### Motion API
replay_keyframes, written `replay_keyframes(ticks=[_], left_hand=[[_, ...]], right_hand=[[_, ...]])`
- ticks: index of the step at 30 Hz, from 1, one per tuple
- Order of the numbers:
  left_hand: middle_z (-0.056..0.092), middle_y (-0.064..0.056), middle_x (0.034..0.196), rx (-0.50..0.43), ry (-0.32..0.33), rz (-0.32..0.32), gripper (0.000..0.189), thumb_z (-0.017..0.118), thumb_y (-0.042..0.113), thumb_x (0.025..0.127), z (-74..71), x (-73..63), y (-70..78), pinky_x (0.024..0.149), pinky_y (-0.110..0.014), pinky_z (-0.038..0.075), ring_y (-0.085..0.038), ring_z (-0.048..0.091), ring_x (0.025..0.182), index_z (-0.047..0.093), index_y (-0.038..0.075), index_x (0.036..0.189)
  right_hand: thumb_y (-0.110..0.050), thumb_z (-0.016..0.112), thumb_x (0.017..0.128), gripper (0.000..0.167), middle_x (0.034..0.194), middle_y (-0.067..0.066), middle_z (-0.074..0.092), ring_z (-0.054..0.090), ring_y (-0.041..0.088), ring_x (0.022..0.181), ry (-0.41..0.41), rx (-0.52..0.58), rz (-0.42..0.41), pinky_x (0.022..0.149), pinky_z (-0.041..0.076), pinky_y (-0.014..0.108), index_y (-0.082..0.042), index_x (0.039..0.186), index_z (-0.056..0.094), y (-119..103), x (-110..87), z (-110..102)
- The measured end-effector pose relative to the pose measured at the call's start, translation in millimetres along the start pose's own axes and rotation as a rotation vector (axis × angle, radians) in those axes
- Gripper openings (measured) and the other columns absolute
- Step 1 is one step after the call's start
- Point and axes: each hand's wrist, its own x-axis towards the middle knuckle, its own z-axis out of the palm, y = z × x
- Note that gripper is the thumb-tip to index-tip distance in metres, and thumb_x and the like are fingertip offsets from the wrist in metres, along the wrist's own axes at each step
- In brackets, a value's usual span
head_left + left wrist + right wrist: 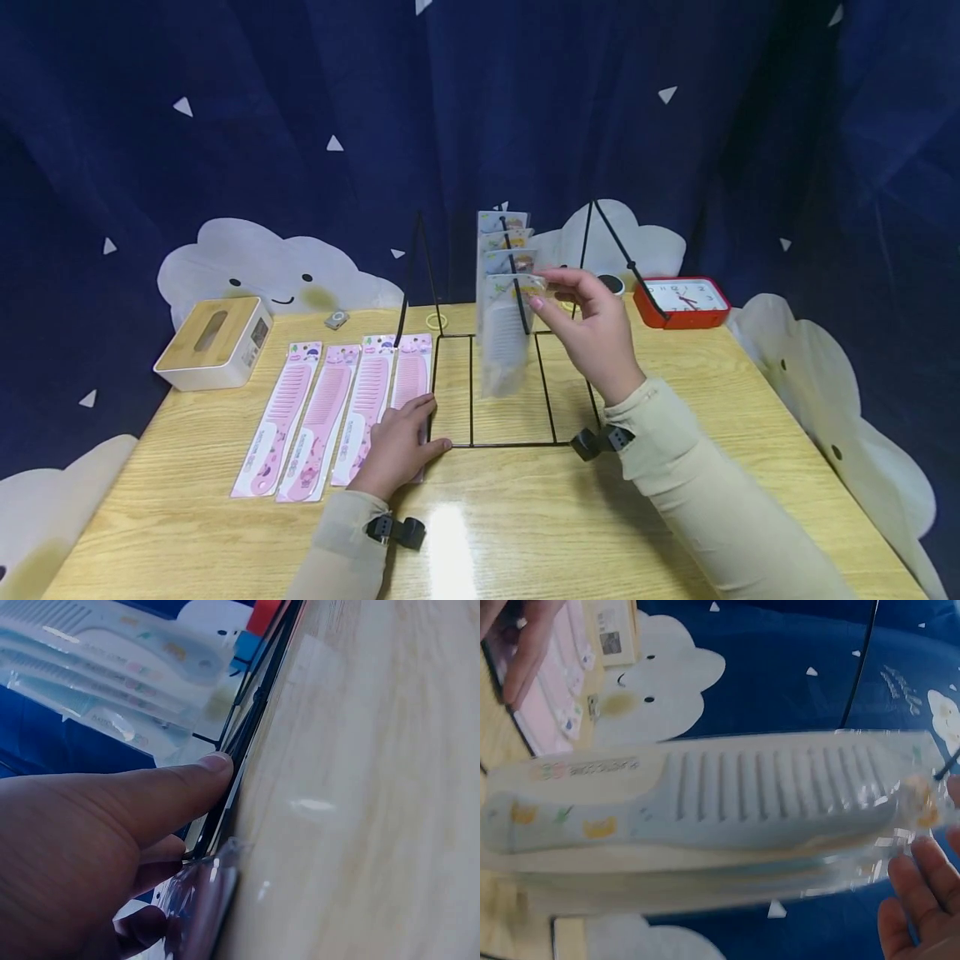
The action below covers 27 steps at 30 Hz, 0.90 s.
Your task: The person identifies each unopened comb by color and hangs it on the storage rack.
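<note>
Comb packets (504,333), four, clear-wrapped, pale blue and white: hung one behind another on a sloping black rod (522,312) at the middle of the rack; the lower part of the front packet is blurred.

Hands, two, bare, in beige sleeves (720,500). Right hand (592,325): thumb and fingers slightly bent and parted, at the upper right edge of the front packet; whether it pinches the packet cannot be told. Left hand (399,442): fingers loosely extended, thumb set apart and touching the base wire at the front left corner; nothing enclosed in it.

Wire rack (512,446), one, black: a ladder-like base flat on the bench (525,533), with pointed uprights at the left and right.

Pink comb packets (321,423), four: laid in a slanting row on the bench, left of the rack; the rightmost is partly covered by the left hand.

Box (213,346), one, white with a slotted wooden lid: back left of the bench. Small grey item (337,319): between box and rack. Yellow ring (437,329): by the rack's rear left corner. Clock (684,302), one, red-cased, white-faced: back right.

Curtain (480,100), dark blue, with white triangles and smiling clouds (270,267): behind the bench.
</note>
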Motion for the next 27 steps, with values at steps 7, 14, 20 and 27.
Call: replay_keyframes(ticks=[7,14,20,27], left_hand=[[0.051,-0.006,0.149,0.013,0.019,0.013,0.068,0.081,0.037,0.083,2.4,0.9,-0.3,0.081,-0.052,0.041,-0.034,0.053,0.11,0.059,0.006,0.139],[0.052,-0.005,0.149,0.011,0.023,0.006,0.069,0.082,0.037,0.082,2.8,0.8,-0.5,0.084,-0.052,0.041,-0.032,0.053,0.108,0.059,0.006,0.139],[0.051,-0.004,0.149,0.005,0.016,-0.002,0.07,0.082,0.038,0.082,1.6,1.9,0.0,0.085,-0.051,0.041,-0.032,0.053,0.108,0.059,0.007,0.14],[0.052,-0.004,0.149,0.002,0.016,0.003,0.069,0.083,0.039,0.082,1.4,0.9,-0.8,0.086,-0.051,0.041,-0.031,0.053,0.108,0.06,0.007,0.139]], right_hand=[[-0.007,0.075,0.09,0.039,0.132,0.006,0.065,0.055,0.018,0.121,-0.018,-0.107,0.049,0.101,0.042,0.03,-0.003,0.127,0.065,20,-27.5,-24],[-0.026,0.076,0.092,0.052,0.144,0.001,0.057,0.049,0.021,0.132,-0.115,-0.254,0.242,0.107,0.037,0.044,-0.011,0.139,0.059,52,-62.7,-45],[-0.036,0.075,0.091,0.067,0.153,0.012,0.046,0.041,0.041,0.138,-0.233,-0.351,0.407,0.109,0.035,0.058,-0.013,0.148,0.05,91,-90.6,-55],[-0.042,0.078,0.087,0.083,0.157,0.019,0.038,0.035,0.043,0.142,-0.33,-0.442,0.471,0.111,0.032,0.06,-0.01,0.154,0.04,121,-107.2,-62]])
